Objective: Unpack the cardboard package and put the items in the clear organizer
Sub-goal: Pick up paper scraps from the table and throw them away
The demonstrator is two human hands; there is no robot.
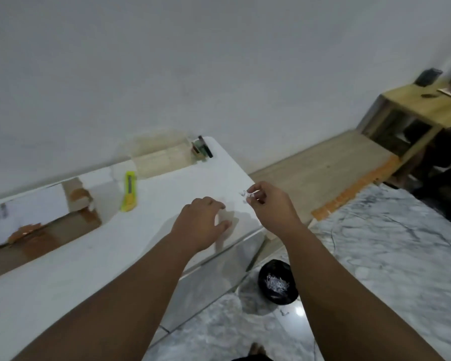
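Stretching across the white worktop (63,277), cardboard package (39,230) lies open far left, yellow cutter (129,192) right of it. My left hand (203,225) hovers, fingers curled loosely, empty; right hand (268,204) fingers pinch a tiny clear item (248,195).

Both bare forearms stretch forward from the bottom of the view, roughly side by side. The left hand (203,222) hangs palm down, fingers curled loosely and spread a little, thumb tucked toward the right. The right hand (271,204) sits slightly higher and further out, wrist cocked, thumb and forefinger pinched together at the tips (whatever they nip is too small to make out).
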